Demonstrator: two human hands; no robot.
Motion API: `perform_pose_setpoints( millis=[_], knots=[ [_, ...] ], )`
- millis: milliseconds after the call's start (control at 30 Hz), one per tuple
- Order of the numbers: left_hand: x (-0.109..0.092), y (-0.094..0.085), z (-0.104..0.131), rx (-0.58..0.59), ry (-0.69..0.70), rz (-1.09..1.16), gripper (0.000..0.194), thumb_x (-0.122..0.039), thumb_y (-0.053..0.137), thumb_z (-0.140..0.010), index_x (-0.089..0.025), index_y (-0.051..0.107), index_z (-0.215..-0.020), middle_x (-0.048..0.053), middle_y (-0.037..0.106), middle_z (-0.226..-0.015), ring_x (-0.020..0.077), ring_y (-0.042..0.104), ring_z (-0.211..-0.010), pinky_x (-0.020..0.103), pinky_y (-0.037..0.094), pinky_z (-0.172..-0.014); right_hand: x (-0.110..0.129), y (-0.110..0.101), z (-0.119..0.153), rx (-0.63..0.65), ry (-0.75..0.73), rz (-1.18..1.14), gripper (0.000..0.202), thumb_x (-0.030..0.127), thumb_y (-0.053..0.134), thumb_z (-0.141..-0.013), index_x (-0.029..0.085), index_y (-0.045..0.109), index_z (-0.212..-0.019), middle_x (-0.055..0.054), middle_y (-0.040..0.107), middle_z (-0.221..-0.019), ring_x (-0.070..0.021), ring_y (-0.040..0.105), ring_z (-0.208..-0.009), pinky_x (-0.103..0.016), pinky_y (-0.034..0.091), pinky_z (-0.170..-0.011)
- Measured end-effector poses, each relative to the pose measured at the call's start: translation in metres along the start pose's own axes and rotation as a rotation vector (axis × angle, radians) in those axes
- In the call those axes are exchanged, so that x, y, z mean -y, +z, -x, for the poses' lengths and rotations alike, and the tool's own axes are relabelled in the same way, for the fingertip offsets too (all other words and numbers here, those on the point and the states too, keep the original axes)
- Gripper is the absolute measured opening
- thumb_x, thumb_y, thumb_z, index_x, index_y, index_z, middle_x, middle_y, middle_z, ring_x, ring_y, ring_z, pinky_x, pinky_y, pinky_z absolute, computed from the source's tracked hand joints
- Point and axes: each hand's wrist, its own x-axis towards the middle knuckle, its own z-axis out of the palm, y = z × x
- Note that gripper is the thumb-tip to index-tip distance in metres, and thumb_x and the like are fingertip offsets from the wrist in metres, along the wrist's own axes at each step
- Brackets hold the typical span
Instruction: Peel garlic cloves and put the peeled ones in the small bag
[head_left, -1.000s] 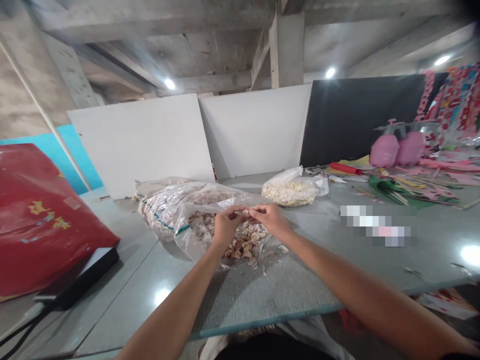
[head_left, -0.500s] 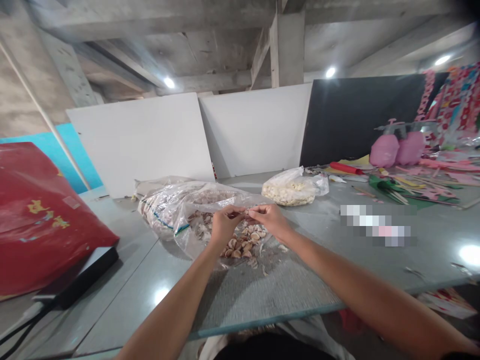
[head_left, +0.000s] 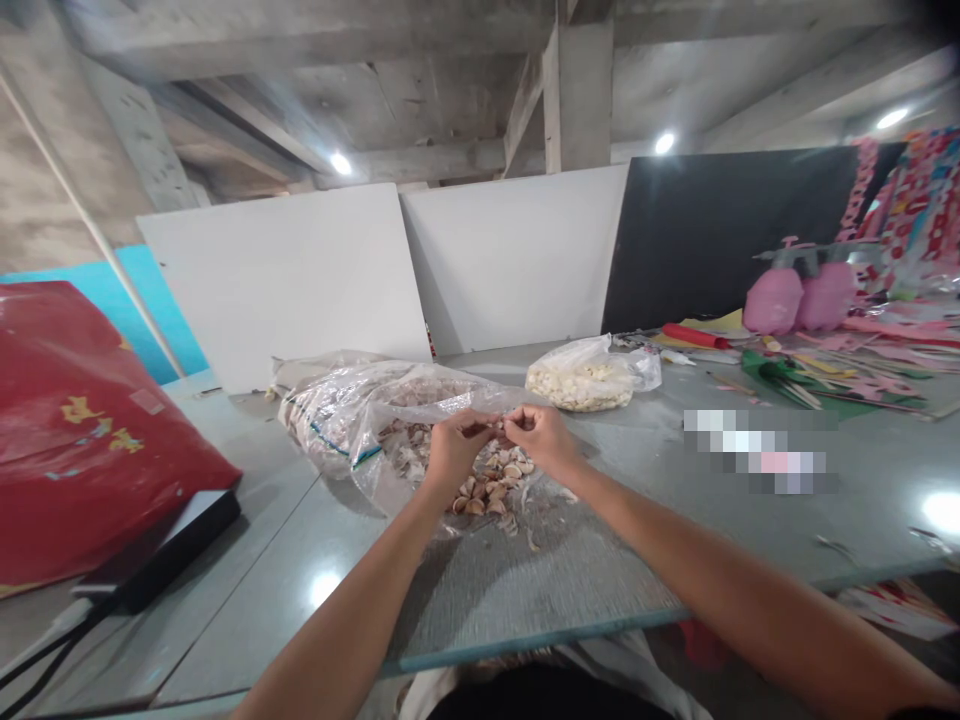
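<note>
Over the mouth of a clear plastic bag, my left hand and my right hand meet with their fingertips pinched together. What sits between the fingers is too small to make out; it may be a clove. Below them lies a pile of brownish unpeeled garlic cloves, with papery skins scattered beside it. Behind my right hand rests a clear bag of pale peeled cloves. The larger bag spreads to the left of my left hand.
A big red bag and a black box with cables stand at the left. At the right are pink spray bottles, a red roll and green and pink paper scraps. White boards line the back.
My fingertips have shifted slightly and a small gap now shows between the two hands. The view has moved a little; the pile looks much the same.
</note>
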Motion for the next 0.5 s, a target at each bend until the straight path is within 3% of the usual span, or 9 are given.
perform_pose_setpoints(
  millis=[300, 500],
  knots=[
    [-0.002, 0.0003, 0.0011, -0.006, -0.082, 0.057, 0.024, -0.027, 0.067, -0.066, -0.014, 0.069, -0.086, 0.007, 0.071, -0.086, 0.0201, 0.065, -0.079, 0.031, 0.051, -0.074, -0.0033, -0.0061, -0.0025, 0.127, 0.044, -0.238, 0.028, 0.04, 0.06, -0.072, 0.015, 0.067, -0.079, -0.005, 0.068, -0.073, -0.0183, 0.065, -0.067, -0.03, 0.054, -0.067],
    [-0.004, -0.0017, 0.0002, 0.006, -0.096, 0.026, 0.023, -0.028, 0.068, -0.065, -0.014, 0.07, -0.083, 0.007, 0.071, -0.084, 0.0209, 0.066, -0.079, 0.033, 0.051, -0.075, -0.004, -0.0072, -0.0028, 0.162, 0.033, -0.211, 0.028, 0.039, 0.059, -0.071, 0.015, 0.068, -0.08, -0.004, 0.068, -0.074, -0.0177, 0.065, -0.069, -0.029, 0.054, -0.067]
  ],
)
